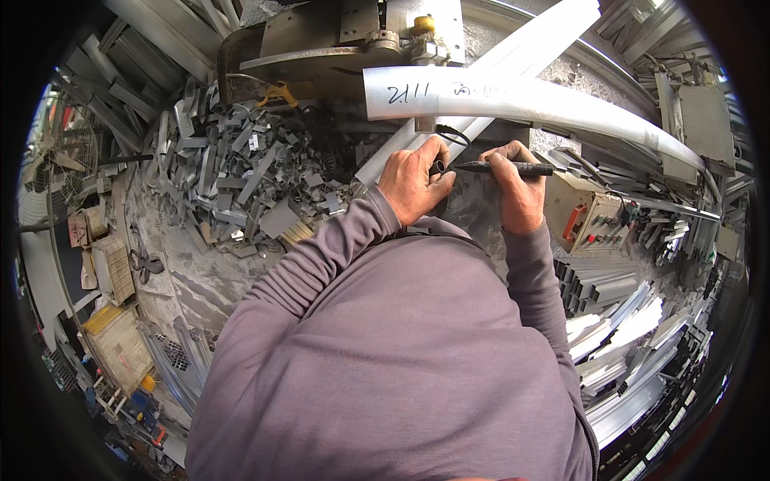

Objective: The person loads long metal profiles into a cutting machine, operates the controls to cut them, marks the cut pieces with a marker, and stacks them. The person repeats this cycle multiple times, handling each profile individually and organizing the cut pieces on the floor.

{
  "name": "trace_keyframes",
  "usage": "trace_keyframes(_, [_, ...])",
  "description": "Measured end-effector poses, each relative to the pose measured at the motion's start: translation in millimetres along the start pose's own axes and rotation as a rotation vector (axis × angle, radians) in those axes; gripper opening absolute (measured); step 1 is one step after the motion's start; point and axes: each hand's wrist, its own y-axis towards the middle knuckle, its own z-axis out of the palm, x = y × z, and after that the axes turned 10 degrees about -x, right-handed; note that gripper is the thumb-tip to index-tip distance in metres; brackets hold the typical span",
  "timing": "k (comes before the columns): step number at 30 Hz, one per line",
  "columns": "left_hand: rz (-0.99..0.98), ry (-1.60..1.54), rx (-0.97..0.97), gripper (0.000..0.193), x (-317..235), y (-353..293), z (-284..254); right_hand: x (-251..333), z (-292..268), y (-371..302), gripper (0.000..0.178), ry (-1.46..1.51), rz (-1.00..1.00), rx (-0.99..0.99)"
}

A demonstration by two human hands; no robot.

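My right hand [520,192] grips a black marker pen [536,170] lying level, its tip turned left toward my other hand. Between the thumb and fingers of my left hand [413,186] is a small black marker cap [437,167], its open end facing the marker. Cap and tip are a little apart. Just beyond both hands runs a long pale metal profile [553,100] with black handwriting near its left end. A second pale profile [521,44] passes beneath it at a slant.
A cutting machine [321,64] stands at the far side. To its left is a heap of metal offcuts [249,168]. A control box [593,220] with buttons sits on the right, above stacked profiles [609,345]. A fan [60,160] stands at far left.
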Motion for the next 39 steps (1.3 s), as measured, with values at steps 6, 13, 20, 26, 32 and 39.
trace_keyframes(6, [0.036,0.0,0.141,0.028,-11,2,15,-10,-4,-8,0.018,-0.032,0.008,-0.023])
trace_keyframes(13, [0.023,0.091,0.318,0.032,-2,-1,41,-37,-26,-26,0.026,0.077,0.203,0.085])
trace_keyframes(20, [0.401,0.629,0.34,0.022,5,11,99,-77,-47,-53,0.024,0.636,0.769,-0.321])
trace_keyframes(26, [0.433,0.363,0.514,0.032,-24,10,160,-81,-115,-73,0.024,0.702,0.734,-0.226])
trace_keyframes(32, [0.55,0.301,0.483,0.084,-62,31,212,-127,-266,-82,0.022,0.56,0.592,-0.4])
trace_keyframes(39, [0.687,0.766,0.09,0.076,-104,133,319,-214,-593,-20,0.027,0.105,0.637,-0.8])
